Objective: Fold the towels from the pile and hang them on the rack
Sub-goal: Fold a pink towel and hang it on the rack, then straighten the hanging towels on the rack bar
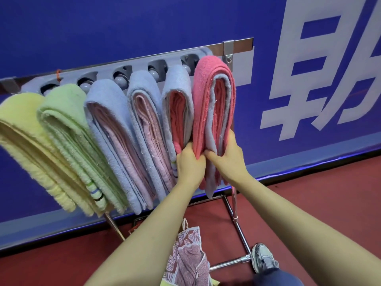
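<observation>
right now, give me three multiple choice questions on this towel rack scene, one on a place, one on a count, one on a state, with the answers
1. Which towel hangs at the right end of the rack?
A) yellow towel
B) coral-pink towel
C) green towel

2. How many folded towel bundles hang on the rack?
A) four
B) eight
C) six

3. What are the two hands doing?
A) both grip the lower part of the coral-pink towel
B) both hang open, touching nothing
C) one lifts a cloth off the floor

Answers:
1 B: it is the last bundle, just under the rack's right bracket.
2 C: six separate folds can be counted along the bar.
3 A: the left hand and the right hand both curl their fingers round its lower part.
</observation>
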The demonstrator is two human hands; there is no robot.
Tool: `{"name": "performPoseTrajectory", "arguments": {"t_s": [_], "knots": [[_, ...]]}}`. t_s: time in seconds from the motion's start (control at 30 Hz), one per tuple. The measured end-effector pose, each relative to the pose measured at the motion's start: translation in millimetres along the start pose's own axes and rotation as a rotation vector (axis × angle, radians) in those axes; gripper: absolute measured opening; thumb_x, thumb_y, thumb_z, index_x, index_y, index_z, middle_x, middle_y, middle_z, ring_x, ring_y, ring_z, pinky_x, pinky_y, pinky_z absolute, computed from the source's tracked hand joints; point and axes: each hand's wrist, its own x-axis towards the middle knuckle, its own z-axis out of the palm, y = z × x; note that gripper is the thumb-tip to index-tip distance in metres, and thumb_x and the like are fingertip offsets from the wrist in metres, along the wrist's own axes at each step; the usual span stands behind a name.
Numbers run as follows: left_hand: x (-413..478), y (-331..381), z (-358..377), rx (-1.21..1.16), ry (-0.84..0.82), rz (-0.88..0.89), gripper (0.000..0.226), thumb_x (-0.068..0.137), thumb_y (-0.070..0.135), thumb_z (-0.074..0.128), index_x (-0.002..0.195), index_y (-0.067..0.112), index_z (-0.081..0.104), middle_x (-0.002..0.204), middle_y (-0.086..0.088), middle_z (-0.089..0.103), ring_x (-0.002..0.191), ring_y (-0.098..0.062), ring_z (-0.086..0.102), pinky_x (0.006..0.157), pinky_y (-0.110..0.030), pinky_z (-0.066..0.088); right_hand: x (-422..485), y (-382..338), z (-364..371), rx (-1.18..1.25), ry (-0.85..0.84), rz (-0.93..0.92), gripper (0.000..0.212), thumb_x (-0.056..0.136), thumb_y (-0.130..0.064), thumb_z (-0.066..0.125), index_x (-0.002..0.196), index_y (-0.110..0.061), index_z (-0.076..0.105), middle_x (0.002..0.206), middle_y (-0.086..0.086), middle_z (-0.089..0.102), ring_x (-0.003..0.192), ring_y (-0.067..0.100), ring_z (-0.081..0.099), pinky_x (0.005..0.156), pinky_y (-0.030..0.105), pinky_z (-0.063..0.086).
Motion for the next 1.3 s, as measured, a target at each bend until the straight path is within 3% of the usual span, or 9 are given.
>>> {"name": "performPoseTrajectory", "arguments": {"t_s": [0.17,0.37,0.5,0.67,0.73,0.9,1.1,1.2,1.3], "knots": [[-6,-18,7,0.150,-0.035,-0.032,0.018,0.084,0.010,0.059,0.096,0.009,0.072,0.083,-0.020,0.071,0.083,-0.041,0.067,0.072,-0.042,0.054,2,6,2,-0.196,0.115,0.103,0.024,0.075,-0.018,0.058,0.097,-0.014,0.049,0.084,0.006,0.065,0.081,0.033,0.059,0.066,0.040,0.050],[-5,-27,-8,0.265,0.105,-0.131,0.026,0.089,0.005,0.050,0.106,0.006,0.069,0.097,-0.030,0.068,0.095,-0.049,0.062,0.079,-0.048,0.048,2,10,-25,-0.307,0.225,0.116,0.021,0.074,-0.022,0.059,0.083,-0.015,0.042,0.066,0.004,0.054,0.066,0.034,0.050,0.055,0.036,0.038],[-27,-28,17,0.177,-0.072,-0.132,0.031,0.091,0.004,0.052,0.118,0.006,0.066,0.105,-0.029,0.069,0.102,-0.046,0.064,0.083,-0.046,0.047,-13,13,-13,-0.217,0.132,0.153,0.038,0.065,-0.040,0.051,0.098,-0.021,0.052,0.082,0.001,0.067,0.080,0.032,0.061,0.072,0.041,0.052],[-50,-27,59,-0.029,-0.128,-0.082,0.056,0.095,0.015,0.017,0.130,-0.005,0.055,0.133,-0.024,0.060,0.121,-0.030,0.061,0.101,-0.031,0.041,-38,29,31,0.059,0.074,0.200,0.076,0.067,-0.041,0.057,0.139,-0.019,0.046,0.126,0.003,0.061,0.117,0.021,0.057,0.100,0.039,0.046],[-54,-48,63,0.047,-0.237,-0.085,0.048,0.097,0.016,0.027,0.127,-0.003,0.059,0.128,-0.023,0.063,0.118,-0.031,0.063,0.094,-0.025,0.042,-50,50,36,0.050,0.062,0.217,0.081,0.070,-0.045,0.055,0.146,-0.021,0.041,0.137,0.003,0.055,0.127,0.020,0.051,0.107,0.043,0.042],[-95,-150,62,0.208,-0.677,-0.197,0.025,0.093,0.005,0.050,0.104,0.007,0.073,0.104,-0.018,0.073,0.102,-0.033,0.066,0.075,-0.034,0.042,-113,141,38,-0.313,-0.165,0.413,0.075,0.080,-0.033,0.063,0.149,-0.017,0.038,0.126,0.018,0.064,0.115,0.035,0.059,0.097,0.040,0.046],[-191,-326,54,0.432,-1.028,-0.536,0.018,0.090,0.007,0.056,0.085,0.005,0.073,0.101,-0.021,0.071,0.102,-0.037,0.066,0.080,-0.033,0.051,-232,285,57,-0.653,-0.705,1.029,0.043,0.087,-0.038,0.063,0.118,-0.008,0.063,0.121,0.016,0.066,0.109,0.032,0.062,0.087,0.031,0.048],[-223,-382,46,0.529,-1.125,-0.587,0.017,0.089,0.008,0.057,0.083,0.019,0.068,0.097,-0.013,0.071,0.089,-0.028,0.066,0.084,-0.036,0.057,-279,340,76,-0.702,-0.870,1.064,0.070,0.068,-0.056,0.053,0.120,-0.011,0.067,0.122,0.015,0.067,0.110,0.031,0.063,0.083,0.030,0.047],[-238,-420,51,0.604,-1.190,-0.609,0.017,0.090,0.013,0.059,0.092,0.019,0.075,0.097,-0.009,0.074,0.085,-0.022,0.065,0.083,-0.031,0.055,-306,383,103,-0.679,-0.869,1.091,0.060,0.072,-0.053,0.057,0.110,-0.009,0.070,0.114,0.017,0.070,0.106,0.034,0.066,0.081,0.031,0.050]]}}
